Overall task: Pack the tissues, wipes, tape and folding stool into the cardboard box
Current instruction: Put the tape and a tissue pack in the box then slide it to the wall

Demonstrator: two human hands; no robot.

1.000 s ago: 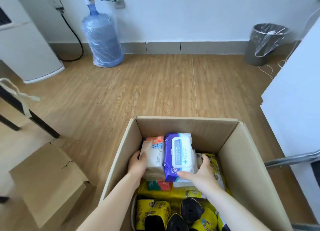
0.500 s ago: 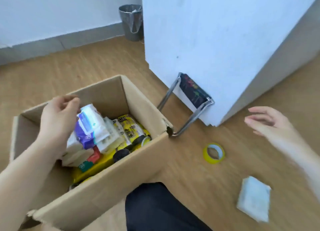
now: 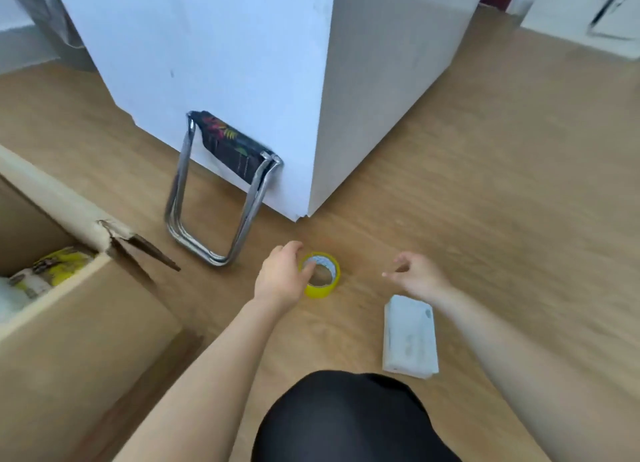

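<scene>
A yellow roll of tape (image 3: 320,290) lies flat on the wooden floor. My left hand (image 3: 281,278) is on its left rim, fingertips curled into the core. My right hand (image 3: 419,275) hovers to the right of the tape with loose fingers, holding nothing. Just below it a white tissue pack (image 3: 409,338) lies on the floor. The folding stool (image 3: 231,149), with chrome legs and a dark patterned seat, leans folded against a white cabinet. The cardboard box (image 3: 86,323) stands open at the left, with yellow packs (image 3: 59,264) showing inside.
The white cabinet (image 3: 225,63) stands behind the stool, its corner close to the tape. A bin with a plastic liner (image 3: 45,14) is at the top left. My dark-clothed knee (image 3: 346,420) fills the bottom centre. The box's near corner is torn.
My view swung right, from the box to the floor. My left hand left the packs in the box and reached the tape. My right hand came down above the tissue pack.
</scene>
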